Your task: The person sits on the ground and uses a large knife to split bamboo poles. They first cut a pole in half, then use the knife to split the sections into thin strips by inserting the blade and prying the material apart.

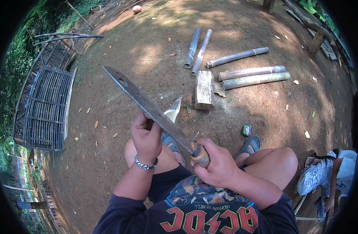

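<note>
A machete (142, 99) with a dark, worn blade slants across the middle of the view, its tip toward the upper left. My right hand (218, 162) is wrapped round its wooden handle (201, 156). At the blade's lower edge, about midway along, my left hand (147, 136) pinches with bent fingers; the fingertips are partly hidden by the blade. A pale, pointed piece (173, 113) shows just beyond the blade, and I cannot make out what it is or whether it is held. Both arms rest above my bent legs.
A split wood block (204, 89) lies on the dirt ahead, near several bamboo lengths (256, 80). A small green packet (247, 130) is by my right shoe (249, 145). A bamboo bench (46, 109) stands at left. Another person (329, 175) sits at the right edge.
</note>
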### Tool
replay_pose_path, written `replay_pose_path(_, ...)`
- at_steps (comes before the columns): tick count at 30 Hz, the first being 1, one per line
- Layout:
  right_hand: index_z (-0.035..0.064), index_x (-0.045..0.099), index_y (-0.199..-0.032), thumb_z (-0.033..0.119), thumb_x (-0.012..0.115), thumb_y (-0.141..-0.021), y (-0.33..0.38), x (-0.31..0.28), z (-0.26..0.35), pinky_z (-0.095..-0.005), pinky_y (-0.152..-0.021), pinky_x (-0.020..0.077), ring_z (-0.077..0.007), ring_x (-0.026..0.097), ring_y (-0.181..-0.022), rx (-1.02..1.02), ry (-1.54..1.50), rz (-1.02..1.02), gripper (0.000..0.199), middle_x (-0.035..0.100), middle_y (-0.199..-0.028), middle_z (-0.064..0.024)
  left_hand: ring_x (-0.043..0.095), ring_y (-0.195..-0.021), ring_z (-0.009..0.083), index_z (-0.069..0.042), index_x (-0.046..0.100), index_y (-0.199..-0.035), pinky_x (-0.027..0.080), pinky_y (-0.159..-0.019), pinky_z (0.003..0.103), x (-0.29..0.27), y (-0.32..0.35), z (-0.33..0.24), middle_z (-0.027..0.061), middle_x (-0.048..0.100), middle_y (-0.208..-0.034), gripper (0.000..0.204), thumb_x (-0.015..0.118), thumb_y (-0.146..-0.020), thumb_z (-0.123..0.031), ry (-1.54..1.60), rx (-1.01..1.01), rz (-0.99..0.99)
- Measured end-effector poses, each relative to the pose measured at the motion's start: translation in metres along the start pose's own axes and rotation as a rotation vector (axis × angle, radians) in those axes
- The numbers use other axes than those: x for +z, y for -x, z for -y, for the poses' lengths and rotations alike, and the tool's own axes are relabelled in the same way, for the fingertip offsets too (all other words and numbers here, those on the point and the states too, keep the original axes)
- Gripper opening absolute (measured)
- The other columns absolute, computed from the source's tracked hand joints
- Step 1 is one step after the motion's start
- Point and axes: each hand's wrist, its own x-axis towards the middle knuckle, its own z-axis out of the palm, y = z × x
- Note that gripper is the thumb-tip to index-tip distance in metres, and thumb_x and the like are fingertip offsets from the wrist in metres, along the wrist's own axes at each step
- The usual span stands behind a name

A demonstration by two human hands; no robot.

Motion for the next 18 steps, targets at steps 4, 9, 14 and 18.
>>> replay_pose_path(4, 0.0012, 0.05, -0.118, 0.015, 0.071, -0.079, 0.001, 0.001, -0.001, -0.0459, -0.069, 0.0533, -0.0435, 0.067, -0.081, 0.02, -0.005, 0.011, 0.047, 0.064, -0.088, -0.0221, 0.064, -0.078, 0.0074, 0.0, 0.059, -0.098, 0.051, -0.066, 0.021, 0.001, 0.001, -0.002, 0.0018, 0.065, -0.088, 0.007, 0.06, -0.092, 0.004, 0.033, -0.022, 0.008)
replay_pose_path(9, 0.0007, 0.049, -0.118, 0.014, 0.071, -0.079, 0.0, 0.0, 0.0, -0.0461, -0.069, 0.0528, -0.0441, 0.066, -0.082, 0.04, 0.007, 0.031, 0.047, 0.064, -0.087, -0.0228, 0.062, -0.076, 0.0075, 0.0, 0.06, -0.099, 0.05, -0.065, 0.022, -0.003, -0.001, 0.0, 0.0024, 0.064, -0.088, 0.006, 0.06, -0.094, 0.002, 0.012, -0.001, 0.012)
replay_pose_path(14, 0.0017, 0.048, -0.12, 0.015, 0.07, -0.08, -0.008, -0.004, 0.004, -0.0482, -0.071, 0.0517, -0.0461, 0.065, -0.083, 0.069, -0.009, 0.042, 0.047, 0.064, -0.089, -0.0232, 0.061, -0.082, 0.0089, 0.002, 0.061, -0.105, 0.051, -0.073, 0.024, -0.011, -0.011, -0.005, 0.0061, 0.064, -0.097, 0.012, 0.064, -0.095, -0.005, -0.089, 0.002, 0.052)
replay_pose_path(18, 0.0024, 0.048, -0.121, 0.016, 0.069, -0.082, -0.018, -0.011, 0.014, -0.05, -0.076, 0.0513, -0.0468, 0.065, -0.09, 0.095, -0.018, 0.057, 0.047, 0.065, -0.093, -0.0248, 0.06, -0.091, 0.0109, 0.002, 0.063, -0.11, 0.05, -0.081, 0.025, -0.021, -0.047, -0.029, 0.0087, 0.063, -0.103, 0.024, 0.066, -0.098, -0.019, -0.197, 0.474, -0.131)
